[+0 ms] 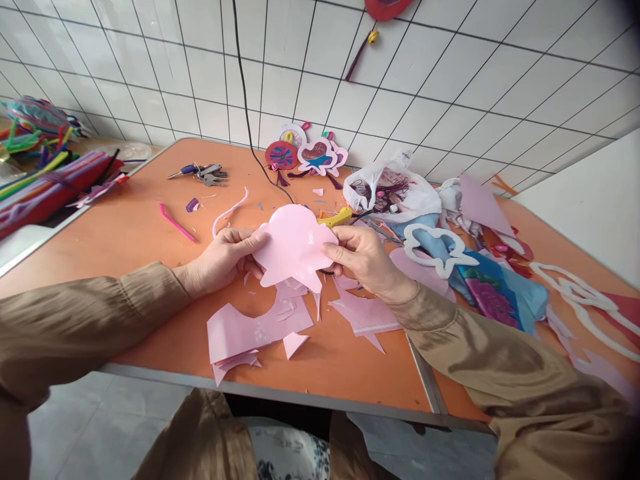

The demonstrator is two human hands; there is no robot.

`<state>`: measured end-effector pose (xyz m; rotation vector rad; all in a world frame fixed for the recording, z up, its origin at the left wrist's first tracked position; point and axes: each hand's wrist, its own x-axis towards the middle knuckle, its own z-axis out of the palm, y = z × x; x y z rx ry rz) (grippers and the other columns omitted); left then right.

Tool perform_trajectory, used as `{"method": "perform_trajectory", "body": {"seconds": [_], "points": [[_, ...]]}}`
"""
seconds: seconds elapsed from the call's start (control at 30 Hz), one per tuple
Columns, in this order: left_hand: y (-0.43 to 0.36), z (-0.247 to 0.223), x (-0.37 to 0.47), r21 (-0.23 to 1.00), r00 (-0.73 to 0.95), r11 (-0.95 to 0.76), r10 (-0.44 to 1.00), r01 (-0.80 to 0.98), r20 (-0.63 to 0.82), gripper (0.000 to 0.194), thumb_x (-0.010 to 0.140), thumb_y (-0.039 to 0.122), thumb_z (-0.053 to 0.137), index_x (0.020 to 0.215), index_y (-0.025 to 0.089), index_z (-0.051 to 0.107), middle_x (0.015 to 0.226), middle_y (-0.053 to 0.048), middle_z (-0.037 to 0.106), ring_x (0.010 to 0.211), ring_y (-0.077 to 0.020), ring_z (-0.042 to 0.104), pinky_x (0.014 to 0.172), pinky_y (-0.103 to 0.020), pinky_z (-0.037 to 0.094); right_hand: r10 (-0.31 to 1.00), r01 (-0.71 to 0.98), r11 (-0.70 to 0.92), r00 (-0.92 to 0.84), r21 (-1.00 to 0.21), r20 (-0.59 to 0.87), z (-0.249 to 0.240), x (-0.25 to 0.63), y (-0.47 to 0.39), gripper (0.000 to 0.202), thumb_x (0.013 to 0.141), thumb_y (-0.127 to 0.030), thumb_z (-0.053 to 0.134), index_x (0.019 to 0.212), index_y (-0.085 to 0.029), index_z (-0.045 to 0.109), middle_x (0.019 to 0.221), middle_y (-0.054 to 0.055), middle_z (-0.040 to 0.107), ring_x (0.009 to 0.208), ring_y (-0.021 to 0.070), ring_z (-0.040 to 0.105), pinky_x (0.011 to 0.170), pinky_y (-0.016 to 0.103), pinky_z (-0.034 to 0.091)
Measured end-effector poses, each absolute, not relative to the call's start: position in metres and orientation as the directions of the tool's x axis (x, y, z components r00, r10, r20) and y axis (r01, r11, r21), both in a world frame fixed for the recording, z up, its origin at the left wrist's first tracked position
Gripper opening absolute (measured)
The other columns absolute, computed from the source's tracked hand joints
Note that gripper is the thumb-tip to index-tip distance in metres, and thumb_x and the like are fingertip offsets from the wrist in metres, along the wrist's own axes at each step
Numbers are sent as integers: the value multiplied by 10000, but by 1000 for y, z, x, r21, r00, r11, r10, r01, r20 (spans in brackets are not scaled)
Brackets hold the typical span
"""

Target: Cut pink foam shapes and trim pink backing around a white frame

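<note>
A pink cut-out (295, 243) with a scalloped outline and pointed tips at its lower edge is held up over the orange table, spread between both hands. On its left edge, my left hand (223, 260) pinches it with the thumb on top. Gripping the right edge the same way is my right hand (367, 257). Below the cut-out lie pink scraps (250, 333) with curved edges, and more pink offcuts (370, 313) sit under my right wrist. Just behind the cut-out is a yellow glue gun or similar tool (336, 217), partly hidden.
Keys (207, 173) and a pink strip (176, 221) lie at the left of the table (125, 227). Finished ornaments (317, 157) lean on the tiled wall. A plastic bag (420, 197) holds dark tassels. White outline frames (435, 250) and a blue pouch (505, 290) are at the right.
</note>
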<state>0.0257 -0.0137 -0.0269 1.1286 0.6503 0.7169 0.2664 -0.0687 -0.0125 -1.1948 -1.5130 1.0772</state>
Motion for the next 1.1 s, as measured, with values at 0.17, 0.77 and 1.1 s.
{"method": "perform_trajectory", "body": {"seconds": [0.17, 0.77, 1.1], "points": [[-15, -27, 23, 984, 629, 150, 776, -101, -54, 503, 713, 580, 847, 628, 106, 699, 490, -56, 664, 408, -118, 611, 407, -187, 496, 971, 276, 223, -147, -935, 188, -9, 266, -71, 329, 795, -389, 712, 608, -196, 521, 533, -39, 529, 439, 75, 473, 406, 219, 371], [-20, -23, 21, 997, 651, 2, 757, 77, -52, 546, 721, 621, 815, 539, 130, 658, 481, -53, 650, 409, -102, 578, 429, -190, 471, 953, 318, 303, -114, -898, 281, 3, 262, -73, 256, 799, -368, 739, 983, -190, 730, 930, 61, 754, 819, 191, 685, 717, 322, 553], [-17, -29, 16, 999, 720, -46, 692, -19, 46, 557, 813, 639, 726, 584, 133, 683, 524, -55, 671, 467, -119, 614, 480, -206, 482, 873, 492, 486, -227, -722, 432, 3, 263, -74, 204, 841, -263, 727, 670, -201, 633, 605, -28, 562, 555, 114, 493, 503, 275, 417]]}}
